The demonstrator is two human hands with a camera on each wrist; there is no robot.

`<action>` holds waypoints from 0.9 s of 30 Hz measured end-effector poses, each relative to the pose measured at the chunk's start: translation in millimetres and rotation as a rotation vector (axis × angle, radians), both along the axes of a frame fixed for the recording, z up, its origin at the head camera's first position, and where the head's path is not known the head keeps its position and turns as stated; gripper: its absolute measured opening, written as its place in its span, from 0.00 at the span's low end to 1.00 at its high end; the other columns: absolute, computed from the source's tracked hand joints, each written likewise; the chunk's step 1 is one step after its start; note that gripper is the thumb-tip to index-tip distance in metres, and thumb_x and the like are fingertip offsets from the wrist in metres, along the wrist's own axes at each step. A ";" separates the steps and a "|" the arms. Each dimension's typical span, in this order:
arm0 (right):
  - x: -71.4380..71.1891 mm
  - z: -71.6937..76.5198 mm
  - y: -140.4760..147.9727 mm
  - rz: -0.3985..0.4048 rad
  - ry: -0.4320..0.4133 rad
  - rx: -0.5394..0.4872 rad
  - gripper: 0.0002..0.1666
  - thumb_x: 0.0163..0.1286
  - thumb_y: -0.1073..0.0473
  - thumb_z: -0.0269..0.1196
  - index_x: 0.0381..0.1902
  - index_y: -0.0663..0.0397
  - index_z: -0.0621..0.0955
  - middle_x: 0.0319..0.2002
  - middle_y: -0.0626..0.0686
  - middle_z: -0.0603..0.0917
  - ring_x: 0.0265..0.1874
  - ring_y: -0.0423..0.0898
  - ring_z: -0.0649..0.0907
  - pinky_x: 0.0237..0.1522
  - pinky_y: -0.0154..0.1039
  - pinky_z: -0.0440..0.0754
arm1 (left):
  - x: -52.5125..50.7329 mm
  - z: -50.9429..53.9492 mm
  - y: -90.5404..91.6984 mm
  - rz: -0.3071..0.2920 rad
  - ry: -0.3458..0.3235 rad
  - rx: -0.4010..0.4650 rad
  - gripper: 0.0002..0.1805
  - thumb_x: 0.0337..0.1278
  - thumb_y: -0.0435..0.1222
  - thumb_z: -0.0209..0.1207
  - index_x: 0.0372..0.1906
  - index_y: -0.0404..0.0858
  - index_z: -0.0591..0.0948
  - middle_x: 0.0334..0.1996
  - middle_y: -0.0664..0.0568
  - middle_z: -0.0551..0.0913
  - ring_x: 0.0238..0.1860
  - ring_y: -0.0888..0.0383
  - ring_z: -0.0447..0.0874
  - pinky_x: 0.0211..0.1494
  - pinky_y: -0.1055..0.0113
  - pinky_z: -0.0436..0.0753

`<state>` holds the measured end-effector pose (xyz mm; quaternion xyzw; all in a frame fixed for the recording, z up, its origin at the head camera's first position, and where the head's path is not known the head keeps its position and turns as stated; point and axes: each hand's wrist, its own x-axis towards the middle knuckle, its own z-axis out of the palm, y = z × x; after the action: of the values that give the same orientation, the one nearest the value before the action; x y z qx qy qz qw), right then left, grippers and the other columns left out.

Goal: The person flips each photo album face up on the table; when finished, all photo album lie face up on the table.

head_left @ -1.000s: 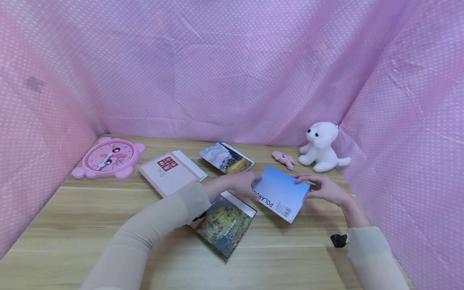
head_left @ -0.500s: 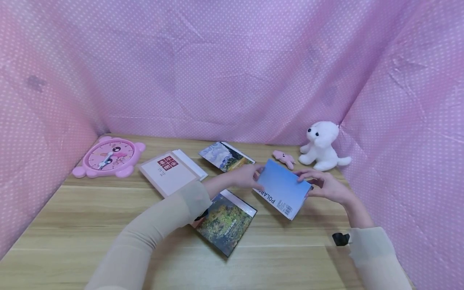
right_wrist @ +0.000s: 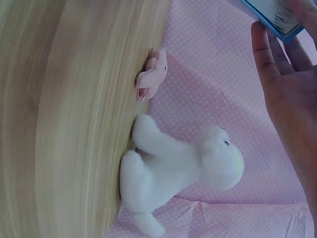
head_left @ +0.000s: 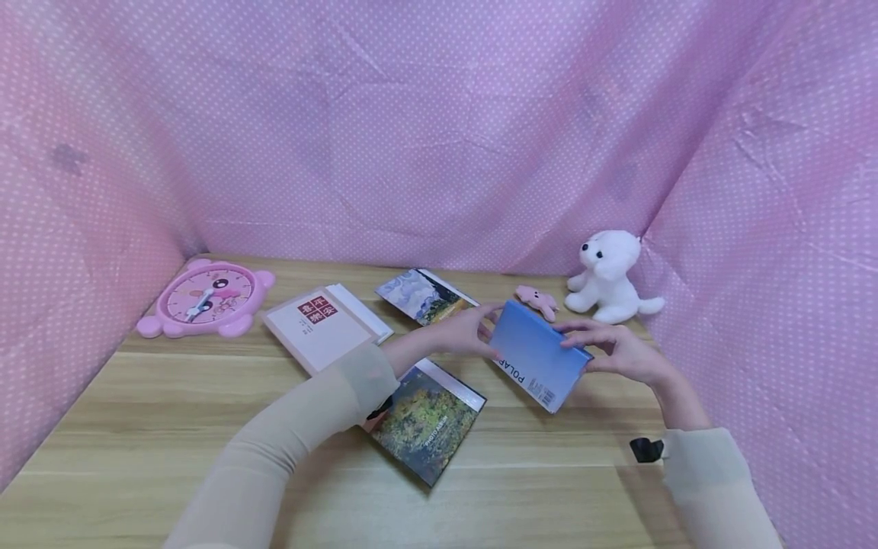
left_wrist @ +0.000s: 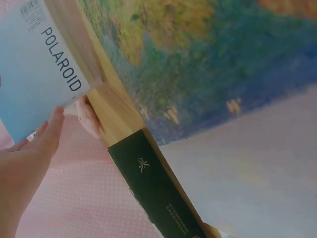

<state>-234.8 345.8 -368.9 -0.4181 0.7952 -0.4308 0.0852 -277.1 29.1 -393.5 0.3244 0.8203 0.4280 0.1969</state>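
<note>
Both hands hold a blue photo album [head_left: 538, 354] marked POLAROID, tilted above the wooden table at the right of centre in the head view. My left hand [head_left: 469, 332] grips its left side. On its right edge, my right hand [head_left: 620, 352] holds with fingers over the cover and thumb at the edge. The left wrist view shows the album's lettered cover [left_wrist: 37, 64] beside the left fingers. Only a corner of the album [right_wrist: 277, 17] shows in the right wrist view. A photo album with a foliage painting [head_left: 425, 423] lies below my left forearm, partly covered by it.
A pale book with red characters [head_left: 318, 324] and a landscape-covered album [head_left: 421, 296] lie behind the left arm. A pink toy clock [head_left: 213, 299] is at far left. Behind the right hand are a small pink plush [head_left: 537, 301] and a white plush dog [head_left: 607, 278]. Pink dotted cloth [head_left: 439, 152] surrounds the table.
The blue album has tipped more upright, its upper edge rising and its spine or edge now showing. The left fingers have shifted up along its side. Other things stay where they were.
</note>
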 end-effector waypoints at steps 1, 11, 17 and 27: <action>0.1 0.0 0.3 -0.002 0.004 0.012 0.26 0.51 0.75 0.68 0.51 0.64 0.80 0.61 0.71 0.69 0.63 0.38 0.70 0.57 0.27 0.73 | 0.0 -0.4 -0.3 -0.006 -0.002 0.001 0.53 0.49 0.41 0.69 0.75 0.45 0.48 0.64 0.46 0.66 0.59 0.51 0.74 0.55 0.66 0.79; 0.9 -3.6 -0.1 -0.020 0.009 0.091 0.27 0.53 0.69 0.69 0.54 0.61 0.79 0.64 0.68 0.66 0.65 0.37 0.67 0.58 0.27 0.71 | -1.7 -6.8 -3.5 -0.027 -0.040 0.045 0.52 0.49 0.39 0.69 0.74 0.51 0.48 0.65 0.48 0.64 0.60 0.51 0.72 0.58 0.65 0.77; -1.4 -7.4 -3.2 -0.028 -0.017 0.077 0.37 0.51 0.68 0.71 0.61 0.64 0.72 0.66 0.70 0.61 0.66 0.36 0.65 0.57 0.30 0.74 | -2.2 -10.2 -8.1 -0.024 -0.062 0.093 0.49 0.50 0.37 0.68 0.73 0.50 0.51 0.65 0.47 0.63 0.61 0.50 0.71 0.60 0.63 0.76; 3.8 -11.5 -10.8 -0.048 -0.059 0.103 0.33 0.53 0.68 0.70 0.58 0.63 0.74 0.63 0.72 0.65 0.62 0.28 0.67 0.57 0.26 0.71 | 1.0 -8.5 -18.4 -0.026 -0.074 0.131 0.38 0.54 0.32 0.65 0.68 0.43 0.59 0.63 0.48 0.65 0.62 0.50 0.72 0.64 0.63 0.73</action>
<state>-231.1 335.0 -380.3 -0.3811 0.8231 -0.4037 0.1197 -276.1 10.7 -402.0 0.3312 0.7783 0.4898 0.2112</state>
